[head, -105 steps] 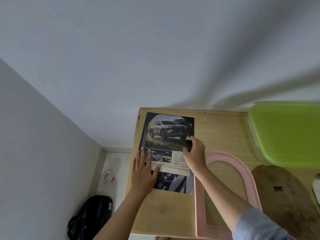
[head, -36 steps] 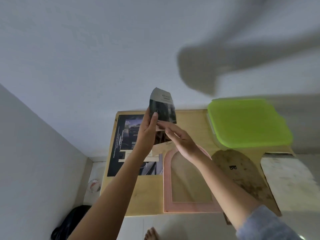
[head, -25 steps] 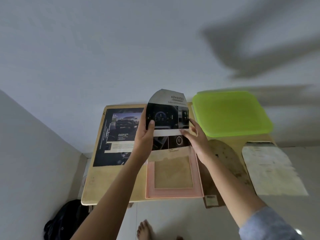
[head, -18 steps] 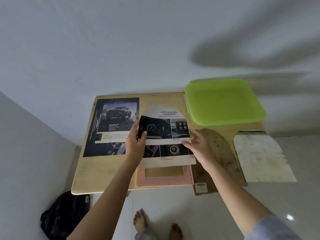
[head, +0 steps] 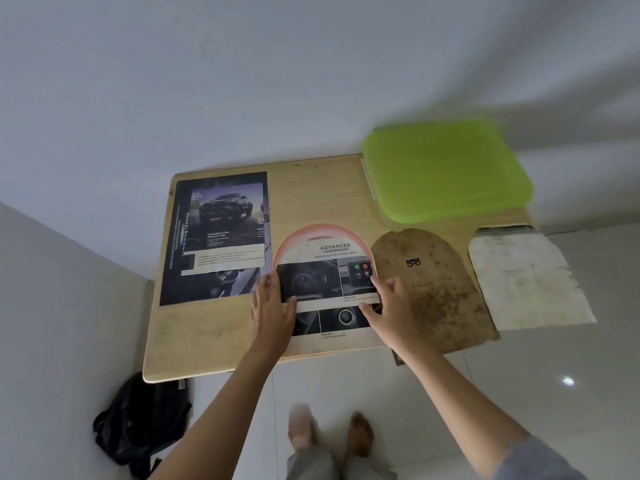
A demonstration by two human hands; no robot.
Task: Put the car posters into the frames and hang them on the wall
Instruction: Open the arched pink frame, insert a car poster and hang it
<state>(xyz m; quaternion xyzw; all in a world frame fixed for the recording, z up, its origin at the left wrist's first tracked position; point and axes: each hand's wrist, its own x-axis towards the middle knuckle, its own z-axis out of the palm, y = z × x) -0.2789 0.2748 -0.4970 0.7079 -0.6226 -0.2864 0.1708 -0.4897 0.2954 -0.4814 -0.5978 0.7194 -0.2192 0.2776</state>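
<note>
An arch-cut car poster headed "ADVANCED" lies inside the pink arched frame at the front of the wooden table. My left hand rests with straight fingers on the poster's left edge. My right hand presses its right edge with spread fingers. A rectangular dark car poster lies flat on the table's left part. The brown arched backing board lies right of the frame.
A lime-green lidded box sits at the table's back right. A crumpled white paper lies off the right edge. A black bag is on the floor by the left wall. My bare feet stand on white tiles.
Both hands lifted the arch-cut poster off the dark one, carried it over the pink frame and lowered it flat into it. The view tilted down and back.
</note>
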